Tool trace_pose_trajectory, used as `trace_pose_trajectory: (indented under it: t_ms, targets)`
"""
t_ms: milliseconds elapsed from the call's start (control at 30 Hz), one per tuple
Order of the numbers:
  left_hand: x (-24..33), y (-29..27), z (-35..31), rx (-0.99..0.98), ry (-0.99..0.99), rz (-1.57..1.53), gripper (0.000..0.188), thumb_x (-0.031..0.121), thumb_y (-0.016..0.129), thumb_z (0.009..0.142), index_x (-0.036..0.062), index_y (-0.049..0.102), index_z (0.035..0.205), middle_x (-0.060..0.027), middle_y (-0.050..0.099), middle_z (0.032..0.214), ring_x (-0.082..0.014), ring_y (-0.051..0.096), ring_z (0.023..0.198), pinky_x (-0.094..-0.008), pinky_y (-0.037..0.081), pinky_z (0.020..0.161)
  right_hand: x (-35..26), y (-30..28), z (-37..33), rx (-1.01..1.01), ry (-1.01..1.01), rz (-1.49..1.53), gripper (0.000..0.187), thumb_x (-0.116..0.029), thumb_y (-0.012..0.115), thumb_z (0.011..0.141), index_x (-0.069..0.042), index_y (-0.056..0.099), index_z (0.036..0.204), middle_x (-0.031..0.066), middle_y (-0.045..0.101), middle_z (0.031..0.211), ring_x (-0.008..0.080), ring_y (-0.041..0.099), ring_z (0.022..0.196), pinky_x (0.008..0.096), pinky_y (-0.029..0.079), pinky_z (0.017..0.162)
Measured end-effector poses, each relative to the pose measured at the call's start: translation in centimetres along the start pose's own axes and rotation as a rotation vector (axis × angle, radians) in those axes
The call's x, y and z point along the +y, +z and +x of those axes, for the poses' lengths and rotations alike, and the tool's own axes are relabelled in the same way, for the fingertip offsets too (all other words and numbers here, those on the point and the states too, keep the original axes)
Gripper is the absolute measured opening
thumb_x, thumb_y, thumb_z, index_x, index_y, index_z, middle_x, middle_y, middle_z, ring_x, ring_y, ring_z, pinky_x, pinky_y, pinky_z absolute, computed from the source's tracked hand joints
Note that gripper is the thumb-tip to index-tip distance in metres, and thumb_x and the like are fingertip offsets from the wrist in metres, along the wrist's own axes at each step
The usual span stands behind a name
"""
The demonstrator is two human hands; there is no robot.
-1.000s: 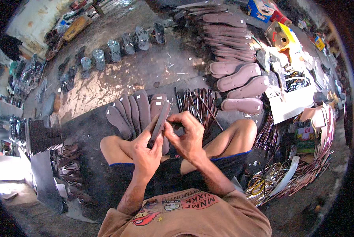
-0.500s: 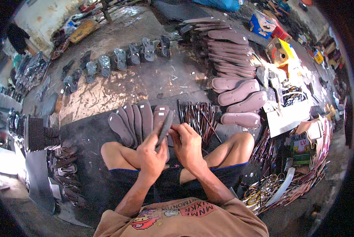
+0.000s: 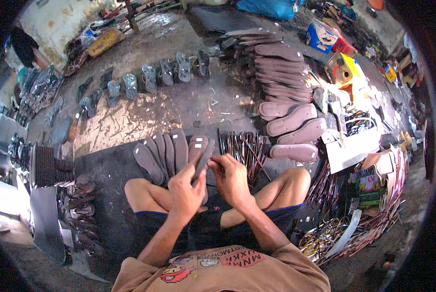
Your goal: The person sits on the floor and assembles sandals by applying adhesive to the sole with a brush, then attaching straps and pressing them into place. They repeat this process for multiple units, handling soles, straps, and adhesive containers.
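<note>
Upright and edge-on, a dark sandal sole point(image 3: 206, 156) is gripped between the thumb and fingers of my left hand point(image 3: 186, 189), in front of my crossed legs. My right hand point(image 3: 232, 179) is closed in a pinch at the right side of that sole; whatever lies between its fingertips is too small to make out. Beyond my left hand, several brown soles point(image 3: 165, 151) lie fanned out on a dark mat. Another sole with white labels point(image 3: 197, 142) rests just behind the held one. A bundle of thin dark straps point(image 3: 242, 148) lies beyond my right hand.
Stacked brown soles point(image 3: 282, 73) stand at the far right, with loose soles point(image 3: 293, 121) nearer. Finished sandals point(image 3: 149, 78) form a row farther off. Boxes point(image 3: 344, 70) and a heap of strips point(image 3: 344, 238) are on the right. A dark stack point(image 3: 47, 165) stands left. Another person point(image 3: 347, 14) sits far right.
The view has shifted slightly. My left hand still grips the sole, and my right fingertips have shifted only a little beside it.
</note>
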State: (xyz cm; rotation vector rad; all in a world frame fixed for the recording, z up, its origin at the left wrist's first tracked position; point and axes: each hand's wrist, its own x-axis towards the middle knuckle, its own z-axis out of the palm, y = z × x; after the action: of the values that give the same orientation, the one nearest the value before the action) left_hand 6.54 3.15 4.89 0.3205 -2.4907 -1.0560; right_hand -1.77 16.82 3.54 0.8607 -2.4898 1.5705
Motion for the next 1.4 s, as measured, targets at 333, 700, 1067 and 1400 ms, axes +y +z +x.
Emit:
trace_pose_trajectory:
  t_ms: [333,700,1067,1400]
  targets:
    - [2.5,0.0,0.6,0.035,0.149,0.026,0.05,0.001,0.071,0.091,0.0063,0.069,0.141,-0.0196,0.077,0.121,-0.04,0.076,0.103,-0.0437,0.062,0.086,-0.3,-1.0,-0.8,0.039,0.004,0.043,0.012,0.003,0.07,0.095,0.001,0.068,0.107,0.0231,0.064,0.09,0.0481,0.065,0.081,0.0506,0.052,0.069]
    - [4.1,-1.6,1.7,-0.019,0.239,0.079,0.064,0.003,0.077,0.084,0.0109,0.065,0.147,-0.0191,0.071,0.135,-0.0388,0.071,0.12,-0.0453,0.059,0.097,-0.2,-2.9,-0.3,-0.005,-0.016,0.092,0.018,0.005,0.069,0.092,0.001,0.071,0.109,0.0162,0.071,0.092,0.0322,0.071,0.08,0.0423,0.056,0.071]
    - [-1.7,-1.1,-1.9,0.058,0.068,-0.137,0.07,-0.011,0.072,0.073,0.004,0.069,0.141,-0.0158,0.066,0.125,-0.0313,0.066,0.118,-0.0404,0.052,0.108,2.1,-2.6,1.8,0.046,0.097,-0.001,0.025,-0.005,0.08,0.093,0.002,0.073,0.116,0.0224,0.072,0.109,0.04,0.071,0.104,0.0459,0.057,0.088]
    - [-1.9,-0.9,-0.1,0.221,-0.112,-0.147,0.056,-0.001,0.067,0.093,0.0023,0.057,0.149,-0.016,0.066,0.142,-0.0315,0.065,0.126,-0.0437,0.052,0.11,2.0,-2.5,2.1,0.074,0.069,0.005,0.021,-0.006,0.076,0.097,0.003,0.077,0.116,0.0182,0.078,0.092,0.0395,0.077,0.085,0.0418,0.061,0.08]
